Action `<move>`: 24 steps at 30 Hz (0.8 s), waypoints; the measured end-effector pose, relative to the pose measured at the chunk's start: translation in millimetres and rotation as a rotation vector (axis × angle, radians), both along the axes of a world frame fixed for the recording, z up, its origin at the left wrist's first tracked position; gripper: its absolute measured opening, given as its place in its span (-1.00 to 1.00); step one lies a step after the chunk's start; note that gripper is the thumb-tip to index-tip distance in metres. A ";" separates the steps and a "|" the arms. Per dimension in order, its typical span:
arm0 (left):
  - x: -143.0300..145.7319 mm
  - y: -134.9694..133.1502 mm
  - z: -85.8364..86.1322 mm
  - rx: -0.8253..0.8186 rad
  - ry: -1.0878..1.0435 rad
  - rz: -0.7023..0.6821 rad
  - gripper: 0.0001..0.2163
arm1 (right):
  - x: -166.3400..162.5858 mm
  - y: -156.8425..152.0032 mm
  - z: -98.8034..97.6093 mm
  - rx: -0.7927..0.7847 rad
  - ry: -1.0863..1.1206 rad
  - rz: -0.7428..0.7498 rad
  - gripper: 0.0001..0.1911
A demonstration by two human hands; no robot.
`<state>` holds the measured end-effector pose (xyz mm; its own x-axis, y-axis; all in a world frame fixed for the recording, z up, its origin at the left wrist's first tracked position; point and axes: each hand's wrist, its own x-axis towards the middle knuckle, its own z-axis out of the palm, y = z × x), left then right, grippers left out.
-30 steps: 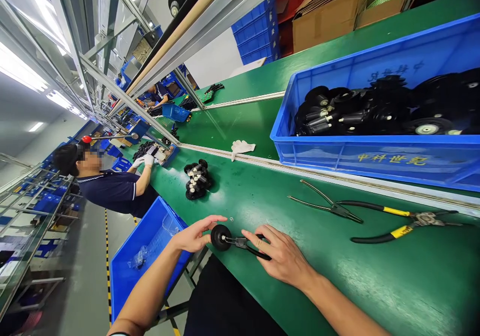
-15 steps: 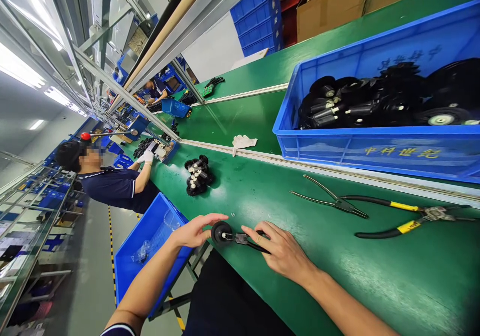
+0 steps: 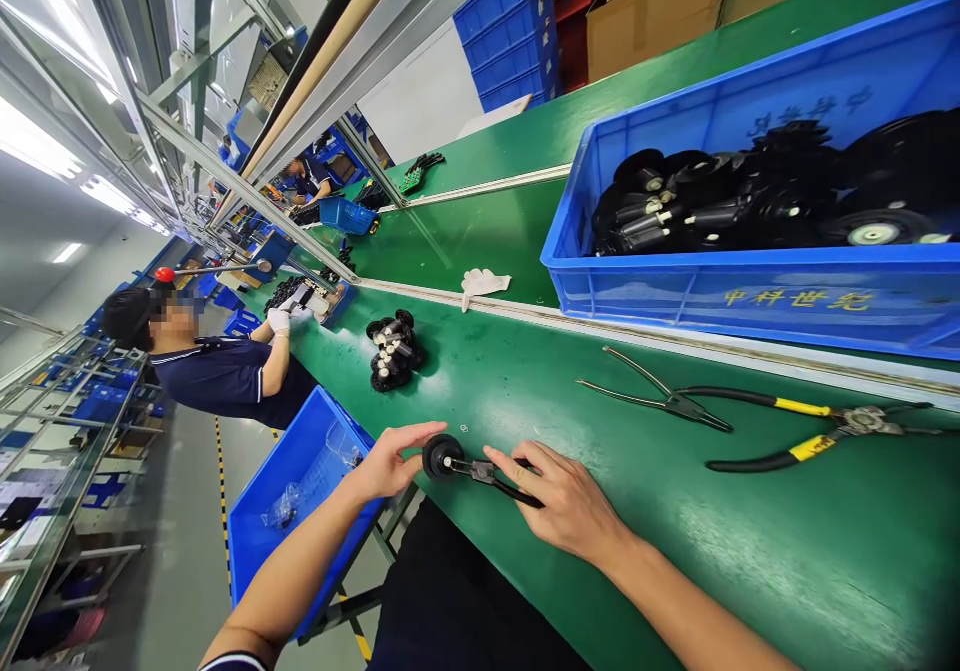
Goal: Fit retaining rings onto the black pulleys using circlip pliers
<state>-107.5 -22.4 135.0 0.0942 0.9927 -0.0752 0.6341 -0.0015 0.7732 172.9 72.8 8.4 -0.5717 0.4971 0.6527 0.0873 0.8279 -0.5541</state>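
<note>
My left hand [image 3: 391, 462] grips a small black wheel [image 3: 437, 446] between thumb and fingers, over the near edge of the green bench. My right hand [image 3: 566, 496] is closed round the black handles of circlip pliers [image 3: 480, 471]. The plier tips touch the pale centre of the wheel. Just beyond the wheel, a small ring [image 3: 464, 429] lies on the bench. Farther off, a cluster of black wheeled parts [image 3: 395, 349] with pale hubs sits on the green surface.
Pliers with bare metal handles [image 3: 679, 403] and larger yellow-banded pliers [image 3: 802, 441] lie to the right. A blue crate [image 3: 712, 286] of black parts stands behind them, near a white glove [image 3: 484, 284]. At left are a blue bin [image 3: 300, 451] and a co-worker [image 3: 217, 371].
The view has shifted slightly. Both my hands keep their hold, and the plier tips stay at the wheel's centre. The co-worker's gloved hands have moved a little.
</note>
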 end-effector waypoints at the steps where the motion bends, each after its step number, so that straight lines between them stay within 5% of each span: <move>1: 0.0 -1.8 -5.1 0.054 0.032 0.046 -0.60 | -0.8 -1.7 0.5 -0.013 -0.002 -0.014 -0.23; 7: 5.7 -7.1 -27.5 0.270 0.135 0.192 -0.67 | -5.3 -11.4 5.6 -0.076 -0.003 -0.051 -0.19; 16: 3.4 -5.0 -29.6 0.214 -0.040 0.054 -0.42 | -2.7 -10.6 3.9 -0.086 0.013 -0.020 -0.23; 24: 4.7 -4.5 -36.1 0.201 -0.132 0.094 -0.34 | -5.0 -11.4 4.4 -0.073 0.104 -0.028 -0.18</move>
<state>-102.7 -26.9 98.8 -0.0035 0.9913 0.1315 0.5325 -0.1094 0.8393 167.8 61.4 12.8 -0.4877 0.5605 0.6693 0.0489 0.7830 -0.6201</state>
